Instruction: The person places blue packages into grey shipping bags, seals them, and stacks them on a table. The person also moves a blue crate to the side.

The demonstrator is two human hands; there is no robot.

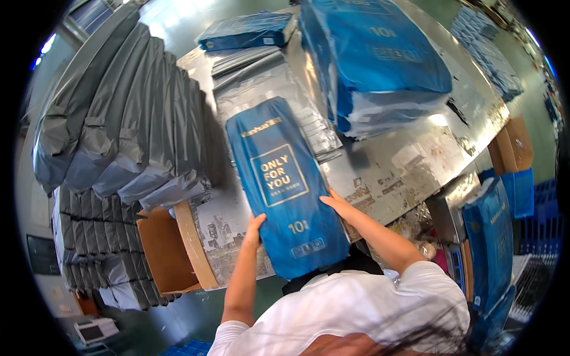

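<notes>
A long blue plastic package (279, 172) with gold print and a square gold frame lies lengthwise before me. Its near end reaches over the table edge toward my body, and its far part overlaps a pile of flat grey plastic bags (261, 77). My left hand (254, 230) grips its left side near the lower end. On the opposite side, a little farther up, my right hand (336, 204) holds the edge with the thumb on top. The fingers of both hands are partly hidden beneath the package.
Tall blue packages (380, 65) are stacked at the far right of the worn metal table (386, 160). Another blue package (246, 31) lies at the back. Filled grey bags (130, 118) crowd the left, above a cardboard box (169, 252). More blue packages (490, 237) stand at right.
</notes>
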